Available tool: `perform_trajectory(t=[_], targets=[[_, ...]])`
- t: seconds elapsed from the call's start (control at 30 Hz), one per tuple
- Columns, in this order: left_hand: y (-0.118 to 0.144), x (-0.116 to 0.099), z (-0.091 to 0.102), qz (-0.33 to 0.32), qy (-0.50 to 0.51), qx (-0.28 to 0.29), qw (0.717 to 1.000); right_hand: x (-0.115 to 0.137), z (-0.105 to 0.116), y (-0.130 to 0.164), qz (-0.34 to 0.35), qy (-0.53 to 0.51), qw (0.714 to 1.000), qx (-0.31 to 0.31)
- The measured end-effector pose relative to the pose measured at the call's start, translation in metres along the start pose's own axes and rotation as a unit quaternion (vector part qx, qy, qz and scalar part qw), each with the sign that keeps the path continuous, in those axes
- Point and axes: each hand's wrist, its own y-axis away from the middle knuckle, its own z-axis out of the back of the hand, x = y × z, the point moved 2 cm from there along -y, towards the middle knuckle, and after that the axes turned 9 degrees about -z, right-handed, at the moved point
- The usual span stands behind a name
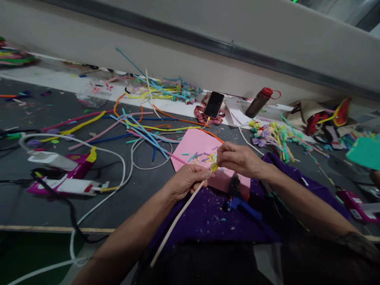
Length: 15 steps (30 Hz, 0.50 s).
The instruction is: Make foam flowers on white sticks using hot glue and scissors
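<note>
The left hand (190,180) grips a cream pipe cleaner (175,223) near its upper end, thumb against the fingers, with the long stem slanting down below the hand across a purple cloth (196,221). At that end sits a small yellow tuft (214,168), between the two hands; the right hand (236,158) has its fingertips pinched on it. Just behind and under the hands lies a pink sheet (192,142), scattered with short coloured clippings (204,157). A dark glue gun with a blue handle (245,208) lies below the right hand, its front end over the sheet.

Farther left on the grey worktop (142,202), loose blue pipe cleaners (148,136) cross others in pink and yellow, and a magenta power strip (78,170) holds white plugs. Beyond the sheet are a phone (214,104) and a dark bottle with a red cap (258,103); to the right lies a bunch of pipe-cleaner flowers (274,136).
</note>
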Motion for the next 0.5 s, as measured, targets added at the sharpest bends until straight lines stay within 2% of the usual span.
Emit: perform_trajectory(t=[0.3,0.5], targets=[[0.0006,-0.0008,-0.0011,-0.004,-0.014,0.008,1.000,0.0036,-0.0026,0.0005,0.009,0.053,0.998,-0.033],[0.0003,-0.0010,-0.0009,-0.009,-0.002,0.003,1.000,0.0028,-0.0045,-0.0002,0.011,-0.005,0.999,-0.036]])
